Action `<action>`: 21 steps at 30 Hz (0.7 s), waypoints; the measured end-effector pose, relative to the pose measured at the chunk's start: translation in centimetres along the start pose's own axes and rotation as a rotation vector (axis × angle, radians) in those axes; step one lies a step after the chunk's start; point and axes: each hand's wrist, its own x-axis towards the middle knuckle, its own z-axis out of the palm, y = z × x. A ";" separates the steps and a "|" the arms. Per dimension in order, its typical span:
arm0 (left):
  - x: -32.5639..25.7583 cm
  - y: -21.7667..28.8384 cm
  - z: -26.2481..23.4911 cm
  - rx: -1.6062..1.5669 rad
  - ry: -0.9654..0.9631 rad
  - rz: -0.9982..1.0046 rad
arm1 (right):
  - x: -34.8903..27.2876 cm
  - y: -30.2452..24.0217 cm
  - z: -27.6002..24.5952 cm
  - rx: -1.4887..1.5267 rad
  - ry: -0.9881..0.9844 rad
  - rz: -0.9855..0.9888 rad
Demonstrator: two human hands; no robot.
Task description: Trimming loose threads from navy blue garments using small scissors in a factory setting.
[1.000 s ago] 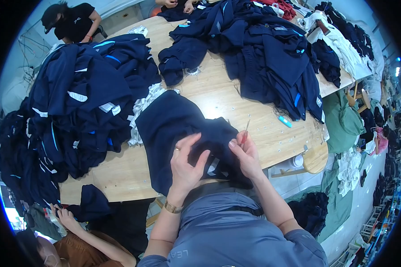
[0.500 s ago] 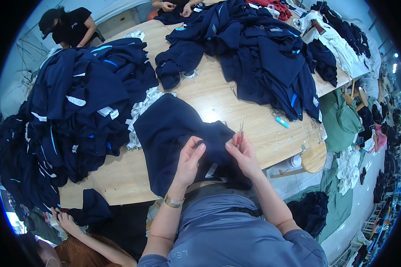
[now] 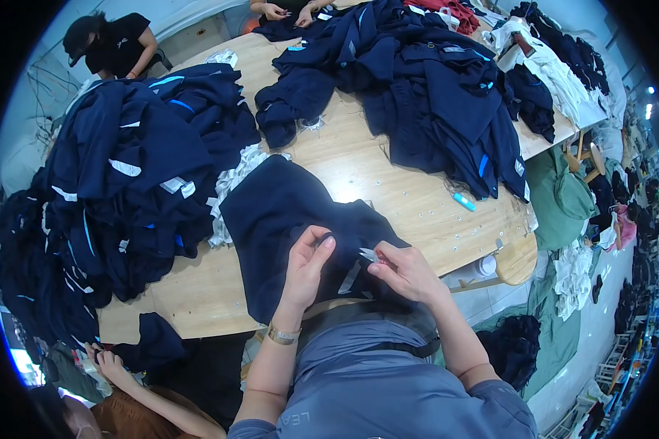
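A navy garment [image 3: 274,201] lies spread over the table edge in front of me, its near end hanging toward my lap. My left hand [image 3: 306,262] pinches a fold of it between thumb and fingertips. Closed around small thread snips [image 3: 367,254], my right hand [image 3: 406,269] sits a short way to the right. The snips' pale metal blades point left toward the left hand, over the cloth. A light strip, perhaps a label, shows on the garment [image 3: 351,278] just below the blades. Whether a thread lies between them is too small to tell.
Piles of navy garments [image 3: 146,146] [image 3: 432,95] stand left and far right on the wooden table [image 3: 344,161]. A light-blue tool [image 3: 463,202] lies near the right edge among scraps. Co-workers are at the far left [image 3: 121,47], far side [image 3: 293,13] and lower left [image 3: 117,369]. A stool [image 3: 516,260] stands right.
My right hand has moved down and slightly right, off the cloth. Its snips, upright before, now point left. The left hand keeps its pinch nearly in place.
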 end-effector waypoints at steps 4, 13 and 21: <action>-0.1 0.3 0.1 0.024 -0.022 -0.003 | 0.4 0.1 -0.2 -0.110 -0.047 -0.016; -0.3 0.6 0.3 0.127 -0.054 0.020 | 0.5 0.1 -0.1 -0.220 -0.007 -0.115; 0.0 0.0 -0.2 -0.056 0.024 -0.075 | 0.2 0.6 0.3 -0.277 0.092 -0.123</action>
